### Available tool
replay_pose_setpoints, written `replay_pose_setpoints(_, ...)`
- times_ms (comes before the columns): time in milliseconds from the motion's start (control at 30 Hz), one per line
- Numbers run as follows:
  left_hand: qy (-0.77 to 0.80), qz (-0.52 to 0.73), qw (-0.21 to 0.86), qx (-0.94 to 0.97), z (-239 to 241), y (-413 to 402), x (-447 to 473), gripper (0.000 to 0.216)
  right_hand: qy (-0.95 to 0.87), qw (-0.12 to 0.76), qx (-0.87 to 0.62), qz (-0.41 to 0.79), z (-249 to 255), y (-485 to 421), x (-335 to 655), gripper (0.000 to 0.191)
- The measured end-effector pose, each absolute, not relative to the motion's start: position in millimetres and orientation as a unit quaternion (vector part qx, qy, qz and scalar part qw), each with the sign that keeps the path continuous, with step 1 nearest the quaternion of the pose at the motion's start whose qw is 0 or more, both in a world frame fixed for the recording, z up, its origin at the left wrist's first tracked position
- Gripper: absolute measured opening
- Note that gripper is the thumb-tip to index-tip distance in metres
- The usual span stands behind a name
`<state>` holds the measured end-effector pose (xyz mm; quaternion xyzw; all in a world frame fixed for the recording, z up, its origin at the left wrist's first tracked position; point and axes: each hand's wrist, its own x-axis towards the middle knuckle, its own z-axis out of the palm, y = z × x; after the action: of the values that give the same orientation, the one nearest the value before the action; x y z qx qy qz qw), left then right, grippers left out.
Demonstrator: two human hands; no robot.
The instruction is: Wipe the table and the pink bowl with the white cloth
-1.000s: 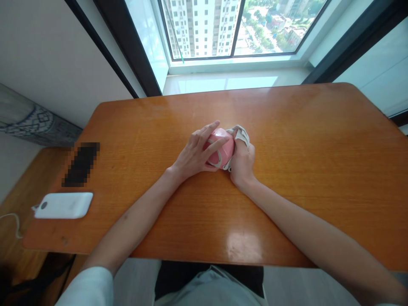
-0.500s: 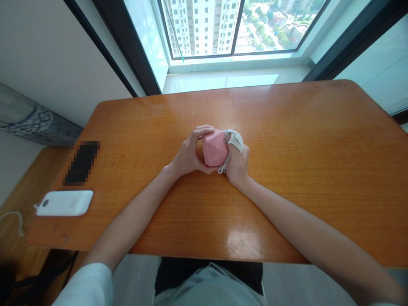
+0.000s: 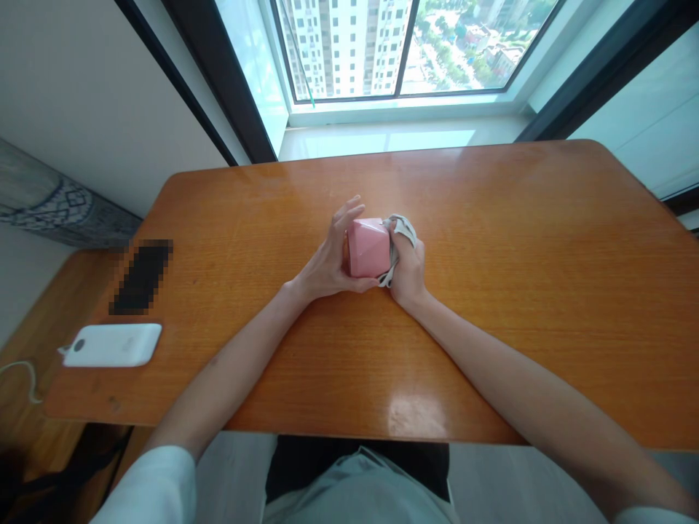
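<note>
A pink, faceted block-like object (image 3: 369,249) is held between my hands above the middle of the table. My left hand (image 3: 338,251) cups it from the left, with the thumb along its near side and the fingers curved round the far side, some of them raised. On the right side, my right hand (image 3: 408,266) grips a bunched white cloth (image 3: 403,227) against the object. The cloth loops over the right thumb and hangs out below. Folds hide most of the right fingers, and the object's right face is covered.
The brown wooden table (image 3: 535,291) spans the view. At its left lie a white device (image 3: 113,345) with a cable and a dark pixelated rectangle (image 3: 140,276). Behind the table is a window (image 3: 401,58); a patterned curtain (image 3: 65,196) hangs at the left.
The pink object has turned slightly, showing a different facet. My left fingers have lifted and spread away from its far side. My right hand and the cloth have shifted a little.
</note>
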<state>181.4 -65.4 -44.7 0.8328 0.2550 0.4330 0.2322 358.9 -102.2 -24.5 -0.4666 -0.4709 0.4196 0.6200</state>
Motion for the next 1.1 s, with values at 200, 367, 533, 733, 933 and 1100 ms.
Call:
replay_pose_setpoints(200,0.213,0.446,0.21,0.843,-45.9,-61.4,182.4,0.098,-0.514,0.583,-0.46,0.43,-33.0,-96.8,371.9,0.029)
replay_pose_setpoints(367,0.217,0.467,0.219,0.829,-45.7,-58.8,181.4,0.093,-0.562,0.456,-0.384,0.574,-12.6,-90.2,399.3,0.058)
replay_pose_setpoints(533,0.21,0.463,0.207,0.836,-46.7,-57.7,182.0,0.093,-0.603,0.351,-0.378,0.609,16.0,-91.5,416.6,0.047)
replay_pose_setpoints(733,0.19,0.452,0.216,0.844,-50.4,-59.1,184.0,0.093,-0.667,0.362,-0.391,0.522,6.1,-90.9,418.4,0.018)
replay_pose_setpoints(933,0.188,0.458,0.25,0.832,-50.2,-60.8,183.8,0.092,-0.759,0.466,-0.34,0.301,-17.8,-91.6,404.2,0.013)
replay_pose_setpoints(1100,0.176,0.48,0.223,0.83,-52.8,-56.9,183.7,0.102,-0.791,0.494,-0.295,0.21,-22.5,-98.5,403.4,0.012)
